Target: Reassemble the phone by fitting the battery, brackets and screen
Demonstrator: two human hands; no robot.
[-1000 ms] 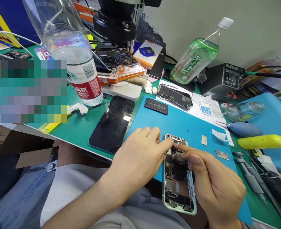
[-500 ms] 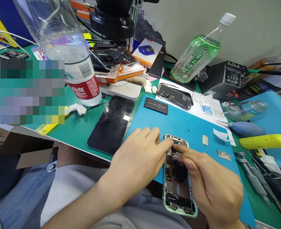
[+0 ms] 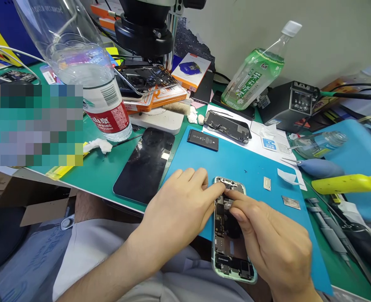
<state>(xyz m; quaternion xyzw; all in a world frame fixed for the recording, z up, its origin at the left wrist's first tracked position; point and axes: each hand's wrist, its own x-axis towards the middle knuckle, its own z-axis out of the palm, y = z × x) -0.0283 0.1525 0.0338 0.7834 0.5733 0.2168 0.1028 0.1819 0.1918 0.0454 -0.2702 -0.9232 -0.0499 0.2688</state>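
An opened smartphone (image 3: pixel 233 260) with a pale green frame lies at the mat's front edge, its circuit boards and bottom parts exposed. My left hand (image 3: pixel 180 201) is closed at its upper left side, the index fingertip pressing inside near the top. From the right, my right hand (image 3: pixel 273 239) curls over the phone's edge, its index fingertip almost meeting the left one. Both hands hide part of the phone's upper inside. Whether anything small sits between the fingertips is hidden. A black battery (image 3: pixel 203 139) and small metal plates (image 3: pixel 267 183) rest on the blue mat (image 3: pixel 185 157).
Left of the mat lies a dark phone screen (image 3: pixel 146 165). Behind are a water bottle (image 3: pixel 106 113), a microscope (image 3: pixel 144 35), a detached phone part (image 3: pixel 227 126) and a green bottle (image 3: pixel 252 77). An air blower (image 3: pixel 320 167), yellow tool (image 3: pixel 344 183) and screwdrivers (image 3: pixel 330 228) line the right side.
The whole view has shifted slightly, so things sit a little further left. Both hands stay on the phone, with the right fingers slightly moved along its upper part.
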